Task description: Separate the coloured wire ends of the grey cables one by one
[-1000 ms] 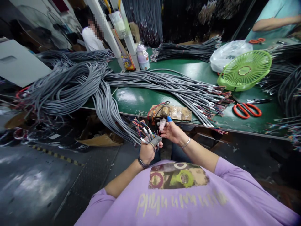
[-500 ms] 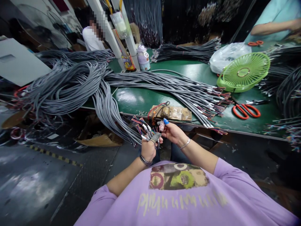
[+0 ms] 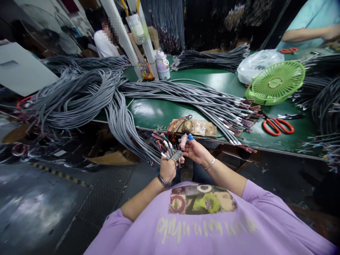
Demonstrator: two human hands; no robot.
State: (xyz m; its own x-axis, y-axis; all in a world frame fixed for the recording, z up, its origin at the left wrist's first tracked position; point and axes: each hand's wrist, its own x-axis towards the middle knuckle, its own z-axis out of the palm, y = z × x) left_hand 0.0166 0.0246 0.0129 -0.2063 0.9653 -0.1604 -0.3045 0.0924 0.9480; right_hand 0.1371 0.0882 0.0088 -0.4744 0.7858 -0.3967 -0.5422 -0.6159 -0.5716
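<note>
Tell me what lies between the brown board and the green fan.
Grey cables with exposed coloured wire ends lie there, shown in the head view.

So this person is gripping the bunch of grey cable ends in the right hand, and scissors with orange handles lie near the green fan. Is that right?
Not quite: the head view shows the bunch of grey cable ends in the left hand, not the right hand. The orange-handled scissors do lie near the green fan.

Cables (image 3: 170,89) lie left and right of scissors (image 3: 276,124).
</note>
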